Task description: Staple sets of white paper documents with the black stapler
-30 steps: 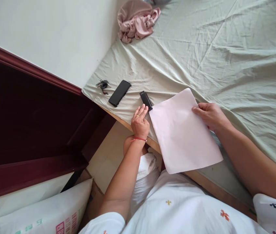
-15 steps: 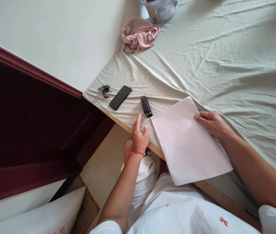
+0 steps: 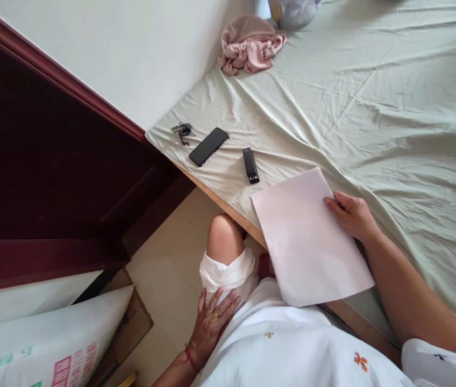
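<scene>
My right hand [image 3: 351, 215] grips the right edge of some white paper [image 3: 312, 242], thumb on top and the other fingers underneath. The paper lies partly over the edge of the bed, tilted toward my lap; I cannot tell how many sheets there are. My left hand [image 3: 216, 317] rests on my thigh with its fingers spread and nothing in it; it has a ring and a red string bracelet. Just beyond the paper's upper left corner lies a black stapler [image 3: 251, 165] on the green sheet.
A black phone [image 3: 208, 147] and a bunch of keys [image 3: 182, 131] lie near the wall corner. Farther back are a crumpled pink cloth [image 3: 250, 45] and a clear plastic container [image 3: 296, 13]. A dark red cabinet [image 3: 50, 150] and a printed white sack [image 3: 50, 338] stand at left.
My left hand has drawn back from near the stapler down onto my thigh. My right hand still holds the paper, which has shifted slightly. The view has moved a little.
</scene>
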Tool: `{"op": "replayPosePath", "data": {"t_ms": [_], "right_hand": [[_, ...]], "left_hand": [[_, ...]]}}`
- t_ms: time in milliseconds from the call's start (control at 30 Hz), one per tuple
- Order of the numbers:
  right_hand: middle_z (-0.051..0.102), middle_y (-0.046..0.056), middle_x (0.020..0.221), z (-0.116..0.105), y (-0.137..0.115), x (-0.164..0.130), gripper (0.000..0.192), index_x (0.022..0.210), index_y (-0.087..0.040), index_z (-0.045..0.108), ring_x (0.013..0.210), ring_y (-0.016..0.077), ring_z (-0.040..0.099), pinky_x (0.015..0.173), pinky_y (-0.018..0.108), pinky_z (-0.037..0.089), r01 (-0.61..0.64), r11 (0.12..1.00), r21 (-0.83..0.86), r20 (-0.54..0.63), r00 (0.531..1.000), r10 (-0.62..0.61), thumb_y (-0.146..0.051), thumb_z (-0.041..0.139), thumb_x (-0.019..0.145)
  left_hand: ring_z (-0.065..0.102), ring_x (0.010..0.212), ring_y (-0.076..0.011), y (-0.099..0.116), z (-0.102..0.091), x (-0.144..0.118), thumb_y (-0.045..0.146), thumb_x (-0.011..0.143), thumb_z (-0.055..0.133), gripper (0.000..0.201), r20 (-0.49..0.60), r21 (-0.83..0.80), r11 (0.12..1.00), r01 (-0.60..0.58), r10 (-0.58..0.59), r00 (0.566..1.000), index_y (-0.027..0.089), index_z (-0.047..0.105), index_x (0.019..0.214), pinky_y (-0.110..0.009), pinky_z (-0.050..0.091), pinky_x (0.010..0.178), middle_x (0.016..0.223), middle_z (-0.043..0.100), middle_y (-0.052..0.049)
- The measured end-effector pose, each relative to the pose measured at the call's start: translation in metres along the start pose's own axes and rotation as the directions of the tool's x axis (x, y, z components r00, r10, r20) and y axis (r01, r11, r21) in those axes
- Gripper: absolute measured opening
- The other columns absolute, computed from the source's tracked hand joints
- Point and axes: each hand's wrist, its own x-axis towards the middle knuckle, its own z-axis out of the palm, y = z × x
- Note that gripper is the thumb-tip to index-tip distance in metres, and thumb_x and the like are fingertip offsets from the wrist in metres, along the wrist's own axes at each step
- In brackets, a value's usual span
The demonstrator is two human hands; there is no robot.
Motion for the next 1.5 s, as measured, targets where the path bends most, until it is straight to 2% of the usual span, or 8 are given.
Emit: {"op": "replayPosePath", "data": {"t_ms": [133, 367, 633, 867, 967, 1100, 1200, 1500], "right_hand": [[0.037, -0.002, 0.060, 0.000, -0.001, 0.000, 0.043, 0.067, -0.024, 0.035, 0.056, 0.0134, 0.035, 0.052, 0.029, 0.028, 0.011, 0.999, -0.044, -0.007, 1.000, -0.011, -0.051, 0.054, 0.095], [0.037, -0.002, 0.061, 0.001, 0.001, 0.000, 0.044, 0.068, -0.024, 0.035, 0.057, 0.0133, 0.035, 0.052, 0.028, 0.027, 0.021, 0.998, -0.052, -0.010, 1.000, -0.022, -0.052, 0.053, 0.096], [0.037, -0.002, 0.061, 0.001, 0.001, 0.000, 0.043, 0.068, -0.024, 0.034, 0.056, 0.0134, 0.035, 0.053, 0.029, 0.028, 0.022, 0.998, -0.055, -0.002, 1.000, -0.022, -0.050, 0.053, 0.096], [0.035, -0.002, 0.061, 0.000, 0.000, -0.001, 0.043, 0.068, -0.024, 0.032, 0.056, 0.0133, 0.033, 0.054, 0.030, 0.026, 0.023, 0.998, -0.054, 0.004, 1.000, -0.023, -0.048, 0.053, 0.097], [0.035, -0.003, 0.061, 0.000, 0.001, -0.001, 0.043, 0.068, -0.024, 0.032, 0.057, 0.0131, 0.033, 0.054, 0.030, 0.026, 0.022, 0.999, -0.042, 0.012, 1.000, -0.021, -0.048, 0.052, 0.097], [0.034, -0.003, 0.061, 0.001, 0.004, -0.001, 0.044, 0.068, -0.023, 0.032, 0.056, 0.0126, 0.032, 0.054, 0.030, 0.026, 0.037, 0.999, -0.033, 0.002, 0.999, -0.037, -0.048, 0.053, 0.098], [0.035, -0.004, 0.061, 0.004, 0.006, -0.002, 0.044, 0.068, -0.023, 0.037, 0.056, 0.0122, 0.033, 0.053, 0.029, 0.027, 0.020, 1.000, -0.019, -0.021, 1.000, -0.020, -0.049, 0.057, 0.097], [0.061, -0.001, 0.073, 0.002, 0.004, -0.002, 0.033, 0.084, -0.022, 0.070, 0.062, 0.0146, 0.053, 0.053, 0.028, 0.040, -0.036, 0.988, 0.152, -0.019, 0.999, 0.039, -0.054, 0.073, 0.087]], "left_hand": [[0.067, 0.131, -0.0299, -0.010, 0.008, -0.012, 0.019, 0.088, 0.053, 0.091, 0.036, 0.001, 0.998, -0.065, 0.065, 0.997, 0.055, 0.017, 0.164, -0.054, 0.029, 0.134, 0.138, 0.069, 0.008], [0.065, 0.132, -0.0292, -0.001, 0.013, -0.004, 0.015, 0.088, 0.051, 0.090, -0.025, -0.091, 0.994, 0.055, -0.057, 0.998, 0.065, 0.024, 0.157, -0.060, 0.025, 0.133, 0.134, 0.072, 0.008], [0.067, 0.130, -0.0294, 0.008, 0.006, 0.008, 0.012, 0.094, 0.047, 0.068, 0.039, -0.093, 0.994, 0.057, -0.054, 0.998, 0.062, 0.060, 0.138, -0.062, 0.025, 0.132, 0.127, 0.076, 0.006], [0.069, 0.129, -0.0284, 0.003, 0.011, 0.007, 0.012, 0.091, 0.049, 0.076, 0.082, -0.111, 0.992, 0.064, -0.055, 0.995, 0.068, 0.050, 0.143, -0.059, 0.032, 0.131, 0.129, 0.075, 0.009], [0.072, 0.125, -0.0266, -0.002, 0.017, 0.006, 0.011, 0.090, 0.051, 0.075, 0.005, -0.060, 0.998, 0.018, -0.018, 1.000, 0.066, 0.055, 0.141, -0.056, 0.031, 0.131, 0.127, 0.076, 0.010], [0.076, 0.119, -0.0219, -0.008, 0.024, 0.006, 0.011, 0.090, 0.058, 0.061, -0.193, -0.063, 0.992, -0.111, 0.097, 0.976, 0.050, 0.068, 0.137, -0.042, 0.020, 0.134, 0.123, 0.079, 0.007], [0.076, 0.120, -0.0227, -0.009, 0.026, 0.004, 0.011, 0.091, 0.058, 0.056, -0.189, -0.102, 0.990, -0.095, 0.074, 0.979, 0.045, 0.072, 0.134, -0.044, 0.020, 0.134, 0.124, 0.079, 0.006], [0.075, 0.122, -0.0261, -0.010, 0.031, -0.002, 0.009, 0.092, 0.046, 0.067, -0.134, -0.089, 0.995, -0.042, 0.030, 0.991, 0.054, 0.064, 0.139, -0.052, 0.029, 0.130, 0.129, 0.075, 0.010]]}}
